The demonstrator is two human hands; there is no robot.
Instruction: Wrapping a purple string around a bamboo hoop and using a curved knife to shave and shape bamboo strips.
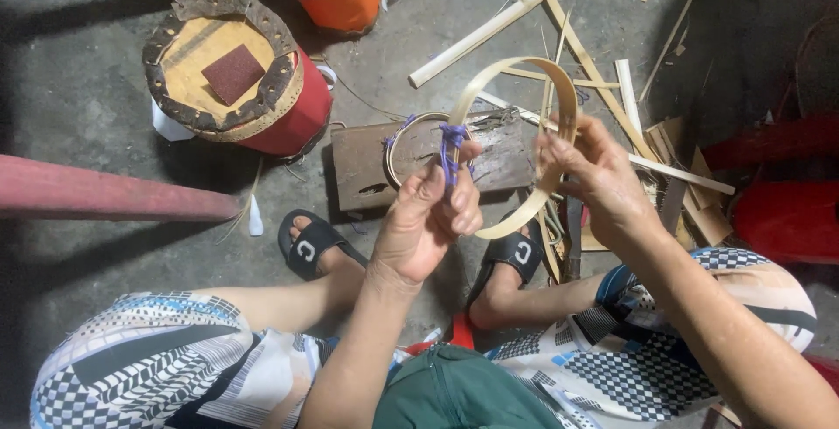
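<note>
A pale bamboo hoop (516,66) is held up in front of me between both hands. My left hand (433,219) pinches its left side, where a purple string (451,149) is knotted around the strip. On the hoop's right side my right hand (599,176) grips the rim together with a thin bamboo sliver (549,97). Below the hoop, a second, smaller ring (402,145) with purple binding lies on a wooden block (367,162) on the floor.
A round red drum-like stool (288,119) carrying a square of sandpaper (232,72) stands at the left, an orange container (350,1) behind it. Split bamboo strips (498,23) and offcuts litter the concrete floor. A red pole (105,193) crosses at left; red plastic (786,219) sits at right.
</note>
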